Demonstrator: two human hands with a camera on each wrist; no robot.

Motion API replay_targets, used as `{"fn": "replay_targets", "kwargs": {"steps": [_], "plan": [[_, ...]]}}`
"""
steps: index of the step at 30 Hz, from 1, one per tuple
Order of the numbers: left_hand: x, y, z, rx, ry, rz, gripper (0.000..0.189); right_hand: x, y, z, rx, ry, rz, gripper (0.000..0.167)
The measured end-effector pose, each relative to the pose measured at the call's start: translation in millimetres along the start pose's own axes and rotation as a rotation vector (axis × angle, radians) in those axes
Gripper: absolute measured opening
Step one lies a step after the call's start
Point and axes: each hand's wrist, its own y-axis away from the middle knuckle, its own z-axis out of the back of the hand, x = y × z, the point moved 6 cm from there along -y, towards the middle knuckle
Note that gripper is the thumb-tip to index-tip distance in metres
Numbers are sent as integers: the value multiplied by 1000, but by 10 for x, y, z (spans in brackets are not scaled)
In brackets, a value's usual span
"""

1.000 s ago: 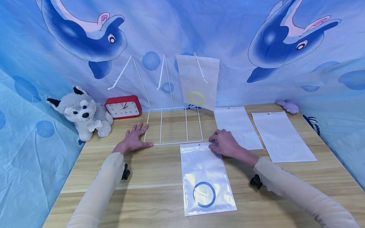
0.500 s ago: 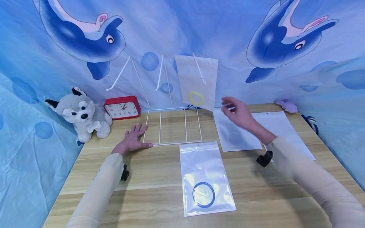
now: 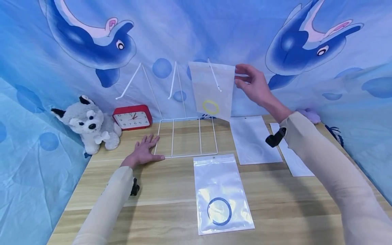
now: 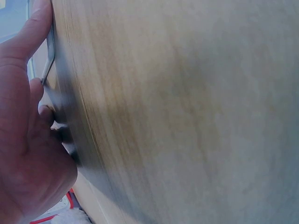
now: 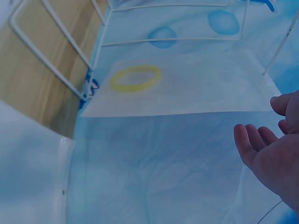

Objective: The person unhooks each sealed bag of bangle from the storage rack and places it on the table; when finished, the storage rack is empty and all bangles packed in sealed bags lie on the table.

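A white wire rack (image 3: 186, 156) stands on the table, its three slanted arms rising at the back. From the right arm hangs a translucent white zip bag (image 3: 211, 81) with a yellow ring (image 3: 210, 107) inside. My right hand (image 3: 254, 83) is raised beside it, fingertips right at the bag's upper right edge. In the right wrist view the thumb and fingers stand apart, loosely bent, near the bag's corner. My left hand (image 3: 144, 151) lies spread over the rack's left front corner, its thumb along the front wire. A zip bag with a dark blue ring (image 3: 219, 211) lies in front.
Two more white bags, one nearer (image 3: 255, 141) and one farther right (image 3: 291, 153), lie on the table; my right forearm partly covers the latter. A plush husky (image 3: 92, 126) and red clock (image 3: 132, 117) stand left. A purple plush (image 3: 310, 115) sits back right, before a blue dolphin cloth (image 3: 171, 30).
My right hand has left the top of the blue-ring bag, moving up and back to the hanging bag's edge. My left hand has stayed on the rack.
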Motion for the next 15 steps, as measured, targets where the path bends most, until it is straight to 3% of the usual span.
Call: {"fn": "replay_targets", "kwargs": {"steps": [6, 15], "plan": [[9, 9, -2, -6, -1, 5, 108, 43, -155, -86, 22, -51, -61, 49], [12, 15, 11, -12, -16, -2, 108, 67, -247, -168, 81, -75, -88, 50]]}}
